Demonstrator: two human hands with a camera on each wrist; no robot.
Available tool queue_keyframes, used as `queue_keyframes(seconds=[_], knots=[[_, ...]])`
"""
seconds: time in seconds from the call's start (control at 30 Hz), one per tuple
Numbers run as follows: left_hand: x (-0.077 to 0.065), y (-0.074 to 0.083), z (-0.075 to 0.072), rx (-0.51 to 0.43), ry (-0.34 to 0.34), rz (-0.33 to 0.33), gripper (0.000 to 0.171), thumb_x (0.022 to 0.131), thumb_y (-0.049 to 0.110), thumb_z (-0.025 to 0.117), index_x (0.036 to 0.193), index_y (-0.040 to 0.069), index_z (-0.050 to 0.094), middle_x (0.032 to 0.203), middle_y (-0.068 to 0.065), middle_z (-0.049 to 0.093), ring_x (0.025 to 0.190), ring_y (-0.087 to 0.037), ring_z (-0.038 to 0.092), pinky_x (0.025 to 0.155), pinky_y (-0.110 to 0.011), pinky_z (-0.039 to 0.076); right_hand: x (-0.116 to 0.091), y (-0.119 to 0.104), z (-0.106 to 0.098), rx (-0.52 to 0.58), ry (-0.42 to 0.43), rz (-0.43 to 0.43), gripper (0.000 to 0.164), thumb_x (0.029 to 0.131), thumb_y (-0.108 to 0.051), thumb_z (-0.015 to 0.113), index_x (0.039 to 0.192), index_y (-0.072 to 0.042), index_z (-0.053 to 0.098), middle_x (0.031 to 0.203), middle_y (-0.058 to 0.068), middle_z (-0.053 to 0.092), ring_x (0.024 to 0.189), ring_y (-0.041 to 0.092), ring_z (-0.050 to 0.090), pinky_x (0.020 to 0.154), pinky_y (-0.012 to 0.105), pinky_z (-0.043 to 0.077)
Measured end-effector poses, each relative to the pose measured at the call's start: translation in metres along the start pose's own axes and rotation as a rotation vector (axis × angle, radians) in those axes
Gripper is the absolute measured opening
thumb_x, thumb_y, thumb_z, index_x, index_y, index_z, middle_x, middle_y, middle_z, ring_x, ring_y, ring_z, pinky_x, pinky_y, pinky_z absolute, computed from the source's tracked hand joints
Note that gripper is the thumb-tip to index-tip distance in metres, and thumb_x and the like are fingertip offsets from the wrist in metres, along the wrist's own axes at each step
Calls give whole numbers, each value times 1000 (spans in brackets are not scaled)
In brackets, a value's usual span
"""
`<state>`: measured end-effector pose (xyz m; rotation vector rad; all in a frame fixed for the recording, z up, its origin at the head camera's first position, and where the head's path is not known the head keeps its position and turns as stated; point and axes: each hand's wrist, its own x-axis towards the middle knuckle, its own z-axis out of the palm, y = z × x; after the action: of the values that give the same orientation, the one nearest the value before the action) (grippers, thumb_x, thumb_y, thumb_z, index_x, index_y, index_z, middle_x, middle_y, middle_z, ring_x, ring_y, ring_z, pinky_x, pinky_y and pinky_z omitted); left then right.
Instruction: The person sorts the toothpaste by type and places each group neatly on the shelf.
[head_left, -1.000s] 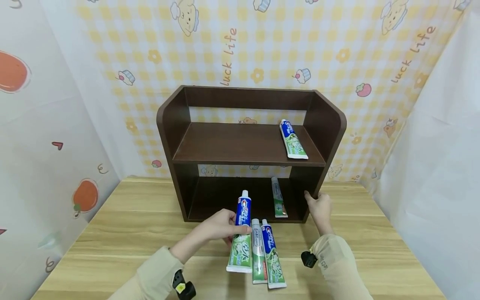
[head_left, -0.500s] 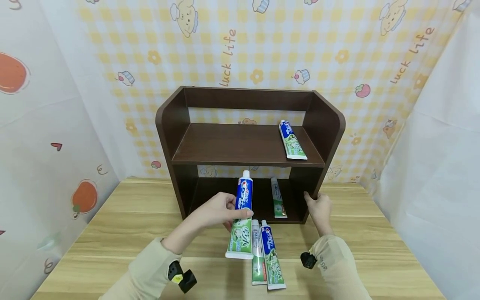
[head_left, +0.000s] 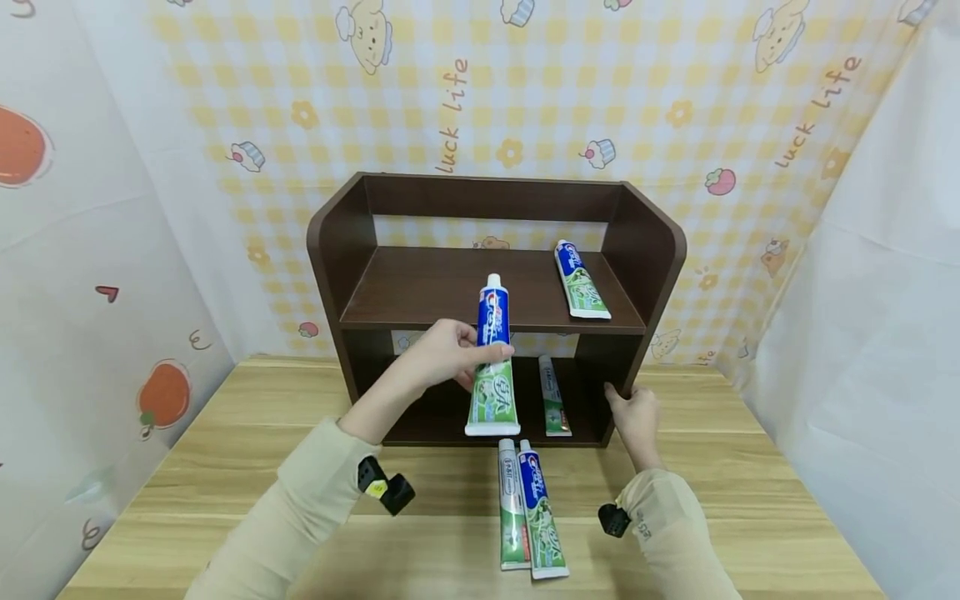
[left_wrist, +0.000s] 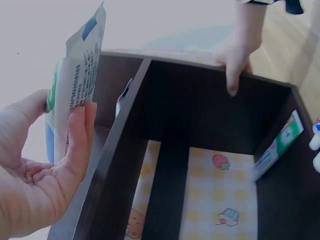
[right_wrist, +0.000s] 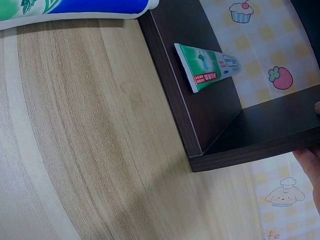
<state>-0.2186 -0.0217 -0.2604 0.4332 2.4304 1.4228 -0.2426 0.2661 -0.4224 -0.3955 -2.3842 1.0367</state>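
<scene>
My left hand (head_left: 448,357) pinches a blue and green toothpaste tube (head_left: 495,392), cap up, in front of the dark brown shelf (head_left: 480,327) at about the height of its middle board. The left wrist view shows the tube's printed back (left_wrist: 82,75) between thumb and fingers. My right hand (head_left: 636,418) grips the front edge of the shelf's right side panel, thumb on the inner face. A blue and green toothpaste tube (head_left: 582,282) lies at the right of the upper level. A grey and green toothpaste tube (head_left: 553,398) lies at the right of the lower level.
On the wooden table (head_left: 420,533), before the shelf, a grey and green tube (head_left: 513,508) and a blue and green tube (head_left: 543,512) lie side by side. Behind the shelf hangs a yellow checked cloth (head_left: 510,100). White sheets flank both sides.
My left hand has lifted its toothpaste tube from just above the tubes on the table to the height of the middle board. The right hand keeps its place on the side panel.
</scene>
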Motion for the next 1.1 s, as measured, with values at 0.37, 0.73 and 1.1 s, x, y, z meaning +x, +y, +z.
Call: queue_keyframes(seconds=[0.37,0.73,1.1], knots=[[36,21,-20,-6,118,-69,47,80,42,67,98,0,59,92,-12,66,66,-17,63,68,-32,58,1,0,0,-14,-9,5,46,83,-19,63,49,-9,34,40,-5,30,38,10,29,37,22,25],[86,31,-32,-16,205,-121,53,79,42,67,106,-2,55,95,-13,64,59,-13,61,57,-23,56,2,3,1,-8,0,4,43,82,-20,64,49,-5,41,40,-3,35,38,10,31,37,22,27],[110,35,-38,185,299,-163,60,81,48,62,117,2,52,90,-9,64,54,-10,57,52,-21,52,7,-8,4,-11,4,2,47,82,-21,64,48,-9,33,41,-4,29,40,11,27,38,22,25]])
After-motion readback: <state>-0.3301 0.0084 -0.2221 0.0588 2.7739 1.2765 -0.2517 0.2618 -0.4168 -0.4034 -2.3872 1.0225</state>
